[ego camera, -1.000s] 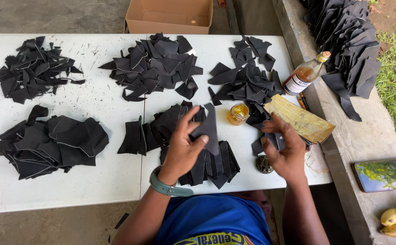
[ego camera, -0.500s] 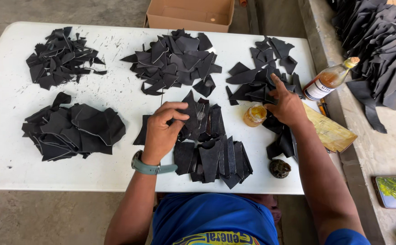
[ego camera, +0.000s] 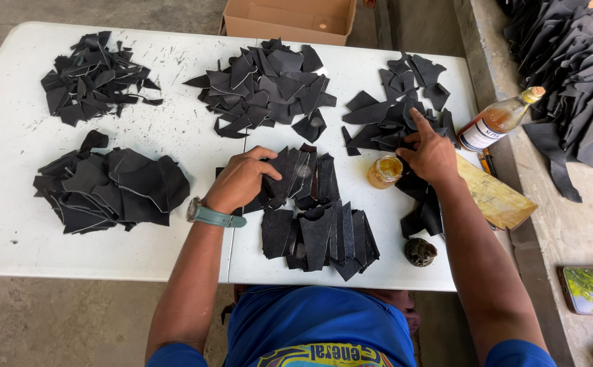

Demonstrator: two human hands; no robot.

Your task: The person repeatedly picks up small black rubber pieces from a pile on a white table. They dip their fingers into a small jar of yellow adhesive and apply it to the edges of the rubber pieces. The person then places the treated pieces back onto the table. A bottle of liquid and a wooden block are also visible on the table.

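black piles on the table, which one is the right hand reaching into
The pile at the table's far right corner; the right hand rests on its near edge, while the other piles lie further left.

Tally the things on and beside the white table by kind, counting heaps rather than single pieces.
Heaps of black cut leather pieces on the white folding table: 6
Small open glass jar of amber liquid: 1
Corked glass bottle of amber liquid: 1
Brown cardboard box: 1
Yellowish wooden board: 1
Total: 10
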